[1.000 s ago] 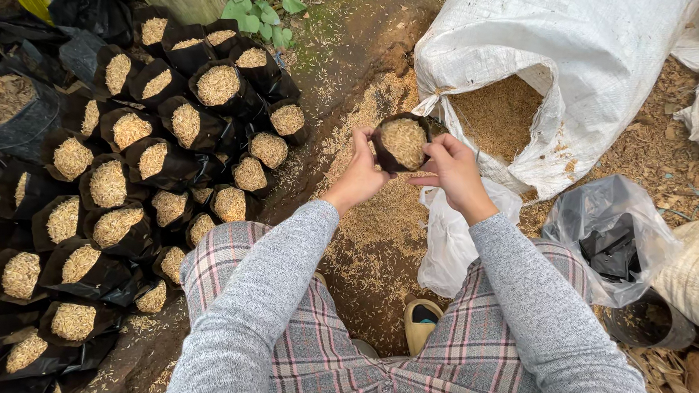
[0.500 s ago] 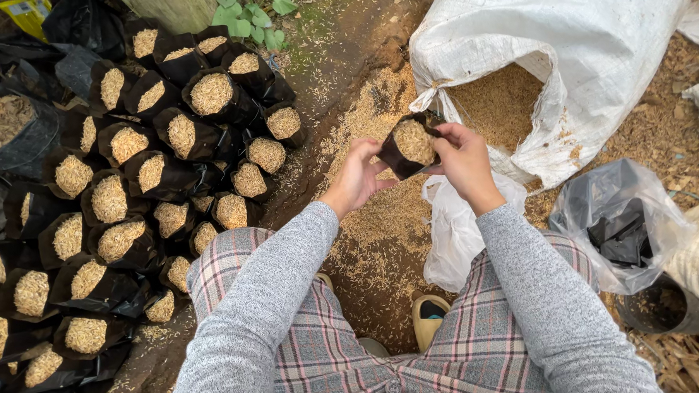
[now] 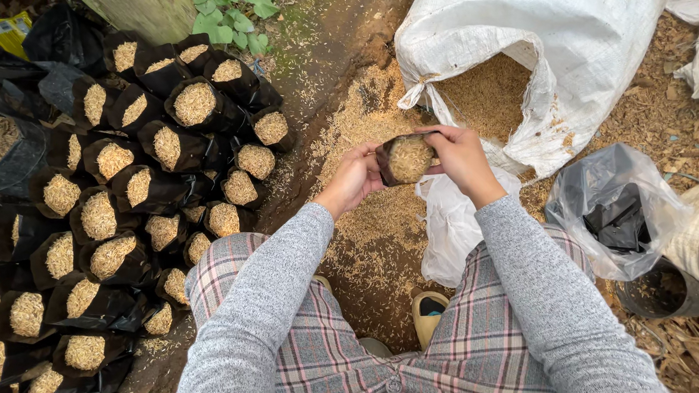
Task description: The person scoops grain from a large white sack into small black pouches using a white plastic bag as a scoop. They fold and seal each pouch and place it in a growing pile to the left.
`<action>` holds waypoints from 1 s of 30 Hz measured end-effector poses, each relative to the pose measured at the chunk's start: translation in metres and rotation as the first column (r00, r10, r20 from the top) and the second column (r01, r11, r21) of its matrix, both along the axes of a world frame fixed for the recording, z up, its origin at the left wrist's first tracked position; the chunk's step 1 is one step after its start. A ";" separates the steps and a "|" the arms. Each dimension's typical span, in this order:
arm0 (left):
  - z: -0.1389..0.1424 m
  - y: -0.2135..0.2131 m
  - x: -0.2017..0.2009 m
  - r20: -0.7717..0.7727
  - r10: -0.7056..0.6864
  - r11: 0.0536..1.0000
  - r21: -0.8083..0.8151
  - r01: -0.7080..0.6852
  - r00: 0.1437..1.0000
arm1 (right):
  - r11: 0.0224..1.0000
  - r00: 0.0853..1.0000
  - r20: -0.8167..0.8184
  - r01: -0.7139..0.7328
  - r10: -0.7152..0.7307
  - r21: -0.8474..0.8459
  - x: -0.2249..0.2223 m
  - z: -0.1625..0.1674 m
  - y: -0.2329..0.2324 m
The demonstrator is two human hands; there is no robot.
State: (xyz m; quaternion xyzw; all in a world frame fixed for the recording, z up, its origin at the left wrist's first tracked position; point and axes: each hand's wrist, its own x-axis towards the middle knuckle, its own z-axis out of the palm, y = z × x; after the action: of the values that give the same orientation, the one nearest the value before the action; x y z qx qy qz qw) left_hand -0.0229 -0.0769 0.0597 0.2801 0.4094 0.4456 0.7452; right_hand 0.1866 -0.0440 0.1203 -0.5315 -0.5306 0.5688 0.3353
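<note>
the left hand (image 3: 358, 175) and the right hand (image 3: 458, 155) both grip one small black bag (image 3: 407, 157) between them, held in the air above the ground (image 3: 337, 57). the bag is full of pale husks and its open mouth is tilted toward the camera. the left fingers close on its left side, the right fingers curl over its top and right side.

just behind the bag, toward the far right part of the ground, lies a big white sack (image 3: 561, 42) with its mouth open, and the same husks (image 3: 485, 95) are inside it. loose husks are spread on the ground between the sack and the knees. under the right wrist there is a white plastic bag (image 3: 451, 224), and near the right edge a clear plastic bag (image 3: 613, 210) with something black in it.

on the left side of the ground many filled black bags (image 3: 132, 188) stand close together, touching each other, well apart from the hands. green leaves (image 3: 235, 14) grow at the far edge.
</note>
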 end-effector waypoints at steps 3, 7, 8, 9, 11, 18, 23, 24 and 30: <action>-0.003 0.001 0.000 -0.085 -0.061 0.998 0.015 0.062 0.995 | 1.000 0.999 0.038 -0.003 0.003 0.012 0.002 0.006 0.002; -0.003 0.003 -0.001 -0.039 -0.026 0.998 0.055 0.028 0.999 | 0.999 0.997 0.073 -0.004 0.000 0.054 0.000 0.005 0.007; -0.001 0.003 -0.001 -0.024 -0.031 0.998 0.058 0.032 0.999 | 0.998 0.997 0.076 -0.002 -0.003 0.066 0.000 0.003 0.007; 0.001 0.003 -0.002 -0.006 -0.035 0.997 0.062 0.035 0.999 | 0.999 0.997 0.074 -0.007 0.004 0.049 0.000 0.001 0.009; 0.007 0.002 -0.002 -0.049 -0.079 0.994 0.066 0.082 0.996 | 1.000 0.997 0.075 -0.018 0.017 0.018 0.002 -0.002 0.012; 0.028 -0.007 0.000 -0.224 -0.231 0.954 0.140 0.266 0.947 | 0.999 0.992 0.125 -0.021 0.016 0.044 0.011 -0.002 0.011; 0.036 -0.010 0.004 -0.276 -0.250 0.925 0.216 0.313 0.928 | 0.998 0.993 0.107 -0.048 0.043 0.038 0.019 0.008 0.007; 0.038 -0.010 0.004 -0.319 -0.266 0.895 0.269 0.357 0.909 | 0.996 0.994 0.097 -0.064 0.057 0.067 0.019 0.009 0.006; 0.041 -0.010 0.005 -0.385 -0.236 0.913 0.226 0.339 0.892 | 0.993 0.995 0.088 -0.062 0.054 0.097 0.020 0.007 0.005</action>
State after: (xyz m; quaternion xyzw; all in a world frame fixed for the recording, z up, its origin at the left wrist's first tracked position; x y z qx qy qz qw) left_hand -0.0176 -0.0871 0.1007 0.5179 0.4195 0.3268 0.6701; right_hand 0.2061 -0.0388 0.1272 -0.5223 -0.5875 0.5279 0.3217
